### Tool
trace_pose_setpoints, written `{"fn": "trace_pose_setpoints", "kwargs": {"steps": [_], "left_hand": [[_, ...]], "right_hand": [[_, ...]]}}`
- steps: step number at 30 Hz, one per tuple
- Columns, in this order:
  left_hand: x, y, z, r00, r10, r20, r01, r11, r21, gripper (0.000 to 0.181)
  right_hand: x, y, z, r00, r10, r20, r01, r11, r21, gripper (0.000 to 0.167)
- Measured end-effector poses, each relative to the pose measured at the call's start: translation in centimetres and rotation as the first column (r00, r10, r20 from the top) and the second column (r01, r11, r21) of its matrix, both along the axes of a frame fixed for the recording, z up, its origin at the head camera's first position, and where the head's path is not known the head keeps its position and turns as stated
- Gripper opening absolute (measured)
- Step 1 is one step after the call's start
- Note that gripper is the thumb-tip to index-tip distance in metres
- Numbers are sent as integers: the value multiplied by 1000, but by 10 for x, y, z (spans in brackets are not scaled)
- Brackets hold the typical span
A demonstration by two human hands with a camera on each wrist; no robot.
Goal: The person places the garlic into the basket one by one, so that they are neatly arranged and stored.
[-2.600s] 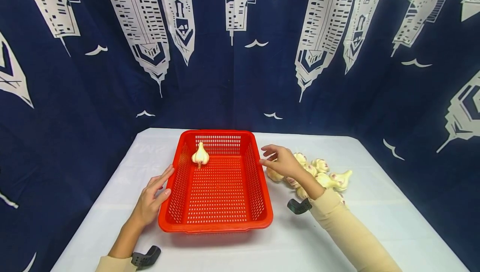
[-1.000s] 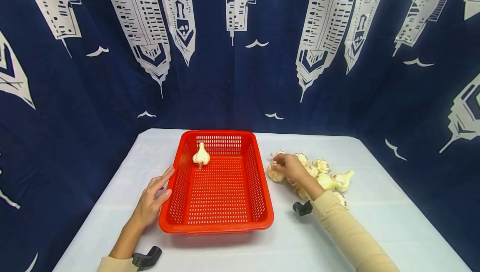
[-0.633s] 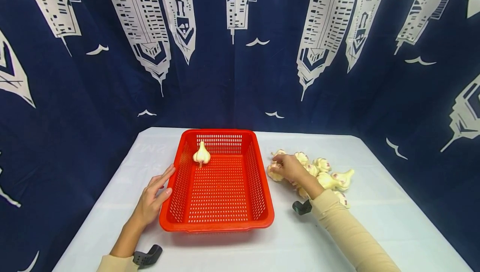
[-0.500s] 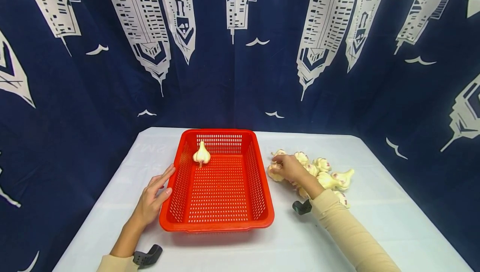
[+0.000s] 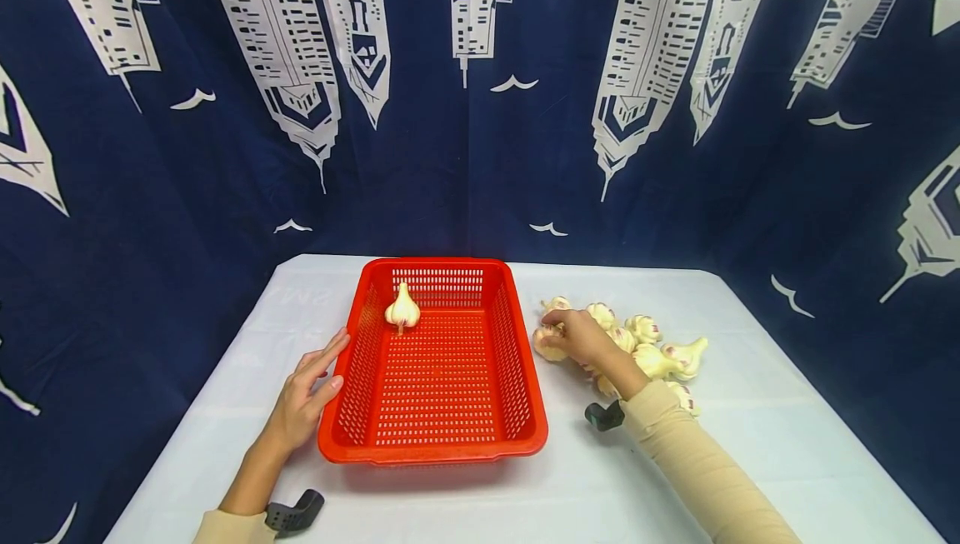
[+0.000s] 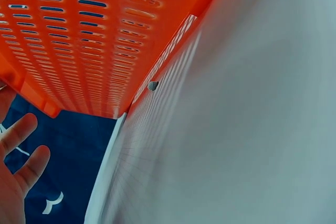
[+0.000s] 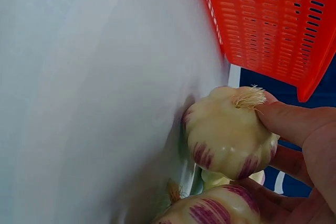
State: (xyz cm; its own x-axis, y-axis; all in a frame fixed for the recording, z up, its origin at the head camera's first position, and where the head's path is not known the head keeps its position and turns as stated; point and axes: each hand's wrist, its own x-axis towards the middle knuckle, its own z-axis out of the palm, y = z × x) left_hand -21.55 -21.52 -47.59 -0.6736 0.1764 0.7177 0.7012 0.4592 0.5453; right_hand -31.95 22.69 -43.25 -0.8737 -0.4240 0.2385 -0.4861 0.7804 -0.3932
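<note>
My right hand [image 5: 588, 340] reaches to the left end of a heap of garlic and pinches a garlic bulb [image 7: 231, 132]. In the right wrist view the thumb presses near its root tuft, and the other fingers lie partly hidden behind it. The bulb still sits at the table surface. My left hand [image 5: 296, 402] touches the left rim of a red plastic basket [image 5: 431, 454] with fairly straight, spread fingers. Inside the basket, towards the far left corner, stands one garlic bulb [image 5: 402, 311] with its stem up.
Several more garlic bulbs [image 5: 652, 361] lie heaped beneath and right of my right hand. Another purple-streaked bulb [image 7: 215, 211] is close under the held one. White cloth covers the table [image 5: 600, 486], and a dark blue patterned curtain [image 5: 465, 169] hangs behind.
My right hand has moved from beside the basket's right rim, rightwards and down to the bulb, and its fingers have closed on it. My left hand and the basket stay in place.
</note>
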Motion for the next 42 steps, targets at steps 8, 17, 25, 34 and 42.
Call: {"fn": "trace_pose_setpoints", "kwargs": {"steps": [8,17,25,34,42], "left_hand": [[0,0,0,1000,11,10,-11,1000,-6,56],[0,0,1,1000,3,0,-3,1000,-6,55],[0,1,1,1000,10,17,-10,1000,-8,54],[1,1,4,1000,11,22,-11,1000,-10,55],[0,1,1,1000,11,14,-11,1000,-11,55]], "right_hand": [[3,-3,4,1000,11,-15,-10,1000,15,32],[4,-5,7,998,47,-51,-47,999,3,34],[8,-5,7,995,54,-80,-58,997,-44,31],[15,-5,12,986,54,-159,-74,990,-122,39],[16,-4,14,953,33,-301,-92,979,-182,38]]}}
